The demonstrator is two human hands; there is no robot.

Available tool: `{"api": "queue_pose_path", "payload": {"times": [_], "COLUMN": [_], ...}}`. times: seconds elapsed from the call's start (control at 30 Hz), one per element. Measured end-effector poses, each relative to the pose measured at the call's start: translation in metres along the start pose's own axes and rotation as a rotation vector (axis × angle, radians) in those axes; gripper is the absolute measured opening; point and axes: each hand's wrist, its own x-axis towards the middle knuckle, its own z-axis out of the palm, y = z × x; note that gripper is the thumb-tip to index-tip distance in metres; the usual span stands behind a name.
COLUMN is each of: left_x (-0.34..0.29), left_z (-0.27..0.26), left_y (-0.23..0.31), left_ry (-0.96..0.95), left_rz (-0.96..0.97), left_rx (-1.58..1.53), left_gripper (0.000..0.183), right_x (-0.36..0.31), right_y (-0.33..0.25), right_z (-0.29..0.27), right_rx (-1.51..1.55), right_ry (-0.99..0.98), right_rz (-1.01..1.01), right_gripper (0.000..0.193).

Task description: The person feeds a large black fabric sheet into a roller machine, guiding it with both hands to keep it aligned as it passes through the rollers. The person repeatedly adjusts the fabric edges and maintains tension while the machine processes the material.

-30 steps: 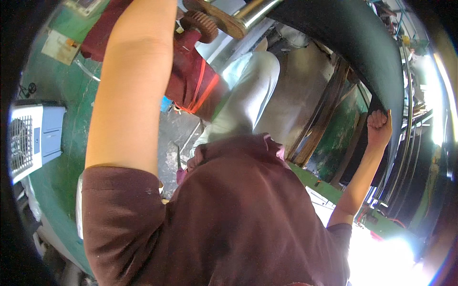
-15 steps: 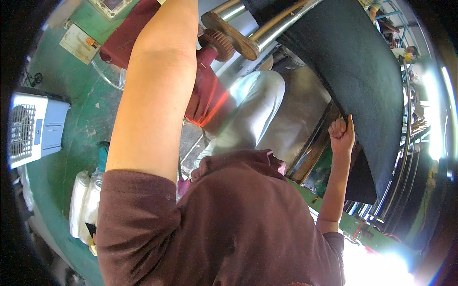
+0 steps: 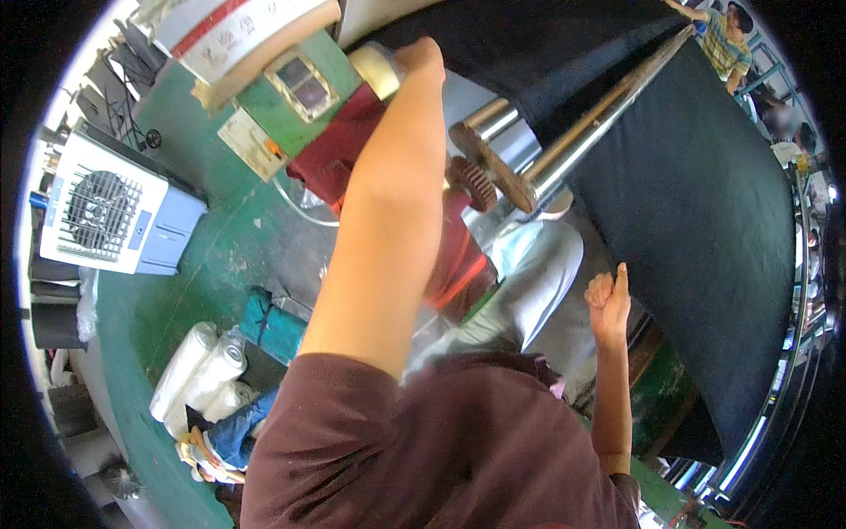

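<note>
My left arm reaches to the top centre, where my left hand (image 3: 421,58) is bent beside a pale yellow roll-shaped part (image 3: 376,70) and the near edge of the black sheet material; its fingers are turned away and hidden. Over on the right, my right hand (image 3: 608,298) is closed at the left edge of the wide black sheet (image 3: 705,176), fingers curled and thumb laid along that edge. The sheet hangs down from a shiny metal roller (image 3: 608,123). Below my left hand are a brown gear wheel (image 3: 474,183) and a metal roller end (image 3: 498,132).
A green machine housing (image 3: 295,106) carries a switch box, with a red-and-white carton (image 3: 238,31) above. On the green floor stand a white-and-blue air cooler (image 3: 115,207) and white wrapped rolls (image 3: 198,370). One person (image 3: 727,44) is beyond the roller; another's jeans (image 3: 247,430) show lower left.
The view has shifted, so most things sit lower and further right. My left hand, out of the picture before, now shows at the top. My right hand stays at the sheet's edge.
</note>
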Motion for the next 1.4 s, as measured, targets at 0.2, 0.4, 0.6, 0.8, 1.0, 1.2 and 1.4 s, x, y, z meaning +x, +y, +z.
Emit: {"api": "queue_pose_path", "payload": {"times": [0.2, 0.4, 0.6, 0.8, 1.0, 1.2, 1.4], "left_x": [0.016, -0.01, 0.071, 0.002, 0.013, 0.001, 0.001], "left_z": [0.001, -0.001, -0.006, 0.016, 0.009, 0.005, 0.01], "left_y": [0.002, 0.01, -0.028, 0.001, -0.004, 0.01, 0.002], "left_ry": [-0.203, -0.279, 0.106, -0.265, -0.326, -0.16, -0.346], "left_rz": [-0.12, -0.278, -0.023, -0.161, -0.188, -0.239, -0.24], "left_rx": [-0.368, -0.325, 0.049, -0.362, -0.417, -0.267, -0.385], "left_gripper": [0.044, 0.044, 0.021, 0.022, 0.012, 0.012, 0.012], "right_x": [0.03, 0.051, 0.071, 0.091, 0.11, 0.059, -0.033], "right_y": [0.022, 0.034, 0.042, 0.048, 0.064, 0.005, -0.071], "right_z": [0.017, 0.039, 0.078, 0.099, 0.089, 0.015, -0.079], "right_rx": [-0.17, -0.237, -0.293, -0.44, -0.446, -0.549, -0.341], "right_ry": [-0.079, -0.099, -0.164, 0.005, -0.342, -0.157, 0.153], "right_rz": [-0.029, -0.008, 0.022, 0.028, -0.303, -0.045, -0.079], "right_gripper": [0.056, 0.058, 0.058, 0.059, 0.045, 0.039, 0.047]}}
